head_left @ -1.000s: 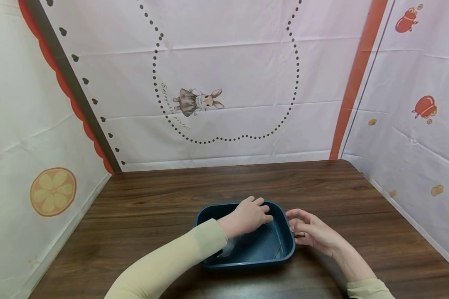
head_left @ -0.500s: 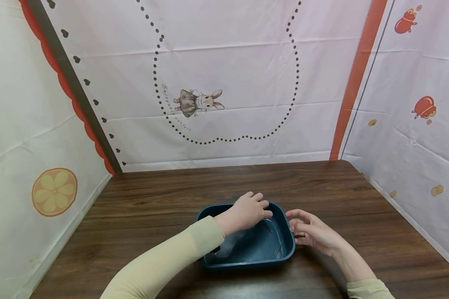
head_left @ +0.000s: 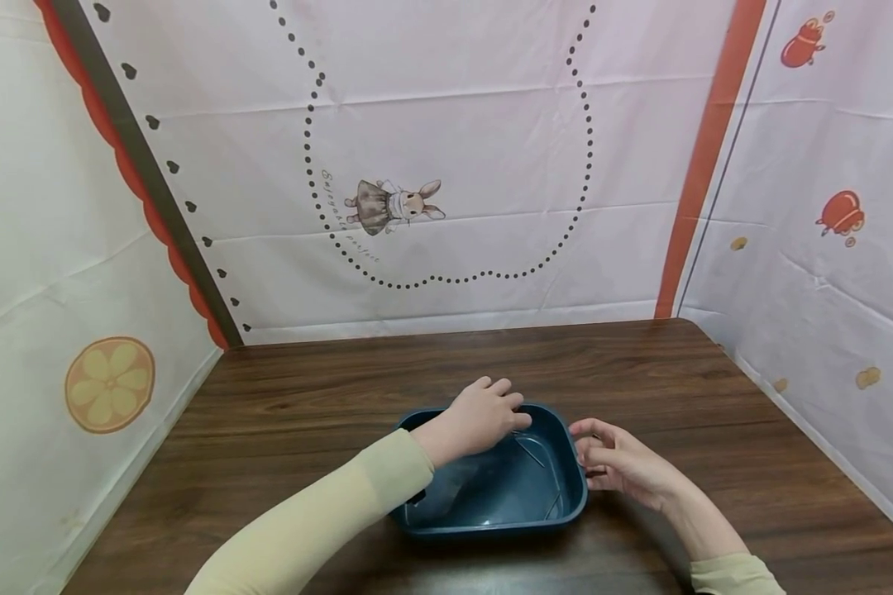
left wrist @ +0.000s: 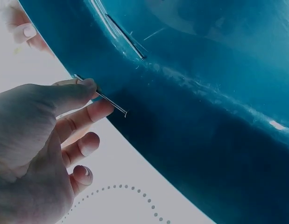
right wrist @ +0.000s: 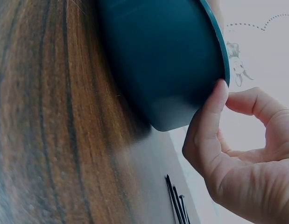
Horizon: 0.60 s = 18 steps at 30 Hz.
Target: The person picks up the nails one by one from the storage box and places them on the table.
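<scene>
The work area is enclosed by white printed cloth hangings (head_left: 484, 149), behind and to both sides of a dark brown wood-grain surface (head_left: 268, 430). On this surface stands a blue rectangular plastic tray (head_left: 506, 526) with rounded corners. The left hand (head_left: 479, 417) is positioned above the tray's far side; its grip is clamped, thumb against finger, on a slender grey metal nail (left wrist: 114, 105), head end projecting over the tray interior. A second, similar nail (head_left: 530, 452) and a thin rod (head_left: 553, 506) lie inside the tray, near its right end. The right hand (head_left: 625, 467) touches that end with bent fingers (whether its grip clamps the rim cannot be told). Several dark, pointed rods (right wrist: 177, 200) are visible near the right hand. Caution: the pinched nail is thin and smooth, so a slackened pinch could let it rotate or fall; because the left hand is close to the rim, release there might drop it outside. Uneven pressure from the right hand could shift the tray.
</scene>
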Motion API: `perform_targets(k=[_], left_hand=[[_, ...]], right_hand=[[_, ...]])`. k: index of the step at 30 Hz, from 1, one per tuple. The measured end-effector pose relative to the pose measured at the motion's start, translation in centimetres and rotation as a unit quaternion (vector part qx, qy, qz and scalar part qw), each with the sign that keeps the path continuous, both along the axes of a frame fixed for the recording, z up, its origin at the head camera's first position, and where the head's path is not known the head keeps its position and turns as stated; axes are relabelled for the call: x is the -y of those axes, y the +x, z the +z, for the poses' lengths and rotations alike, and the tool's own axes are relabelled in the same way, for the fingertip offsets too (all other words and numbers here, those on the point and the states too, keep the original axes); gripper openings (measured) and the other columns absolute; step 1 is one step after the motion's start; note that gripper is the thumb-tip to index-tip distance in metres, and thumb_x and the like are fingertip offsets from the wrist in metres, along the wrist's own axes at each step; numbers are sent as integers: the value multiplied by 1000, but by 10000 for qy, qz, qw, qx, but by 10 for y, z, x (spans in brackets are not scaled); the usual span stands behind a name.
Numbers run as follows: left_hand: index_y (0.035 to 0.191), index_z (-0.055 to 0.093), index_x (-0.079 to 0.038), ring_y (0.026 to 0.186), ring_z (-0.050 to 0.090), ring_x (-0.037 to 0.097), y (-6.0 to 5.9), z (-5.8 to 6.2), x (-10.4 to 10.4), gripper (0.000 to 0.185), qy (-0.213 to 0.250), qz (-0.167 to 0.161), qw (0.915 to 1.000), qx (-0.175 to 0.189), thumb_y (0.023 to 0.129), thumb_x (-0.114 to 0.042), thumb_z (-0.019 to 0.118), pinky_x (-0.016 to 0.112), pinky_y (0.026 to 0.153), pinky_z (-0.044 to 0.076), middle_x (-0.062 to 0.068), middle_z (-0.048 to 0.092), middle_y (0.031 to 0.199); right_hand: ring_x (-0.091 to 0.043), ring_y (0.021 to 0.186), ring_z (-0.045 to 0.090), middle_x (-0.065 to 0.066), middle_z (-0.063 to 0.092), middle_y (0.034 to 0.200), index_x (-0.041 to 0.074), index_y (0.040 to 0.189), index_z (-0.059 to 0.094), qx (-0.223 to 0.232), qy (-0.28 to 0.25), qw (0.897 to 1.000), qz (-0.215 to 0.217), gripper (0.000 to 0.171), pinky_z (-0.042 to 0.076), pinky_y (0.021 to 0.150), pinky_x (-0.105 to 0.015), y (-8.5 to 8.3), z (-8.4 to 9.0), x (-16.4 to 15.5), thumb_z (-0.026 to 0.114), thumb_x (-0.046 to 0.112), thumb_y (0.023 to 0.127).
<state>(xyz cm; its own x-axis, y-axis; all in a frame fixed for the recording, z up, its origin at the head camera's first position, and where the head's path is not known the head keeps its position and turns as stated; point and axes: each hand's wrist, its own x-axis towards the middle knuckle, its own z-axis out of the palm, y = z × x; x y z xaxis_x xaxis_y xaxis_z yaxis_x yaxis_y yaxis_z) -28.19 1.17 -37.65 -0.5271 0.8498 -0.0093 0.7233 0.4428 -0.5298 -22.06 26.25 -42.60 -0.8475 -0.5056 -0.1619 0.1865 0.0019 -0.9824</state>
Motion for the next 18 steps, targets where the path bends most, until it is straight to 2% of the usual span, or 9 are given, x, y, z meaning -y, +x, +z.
perform_targets(k=[8,14,18], left_hand=[[123,62,-41,97,50,12,0,6,5,26,225,-163,9994,-195,102,-32,49,25,74,39,-11,64,116],[120,64,-40,100,52,14,-2,18,15,23,524,-51,9979,-368,101,-34,53,27,78,43,-9,64,114],[118,65,-39,98,51,14,-4,25,25,21,813,-21,9957,-442,99,-34,56,27,76,40,-7,64,112]], right_hand=[[-9,85,64,5,63,94,13,125,42,-2,-48,10000,34,26,58,77,-26,0,-1,0,49,9,99],[-9,85,64,5,62,93,12,125,42,-43,11,10000,-23,27,58,77,-26,0,-1,1,49,8,99],[-9,83,63,6,61,91,13,124,42,-41,26,10000,-67,27,58,76,-26,1,0,1,50,8,98]])
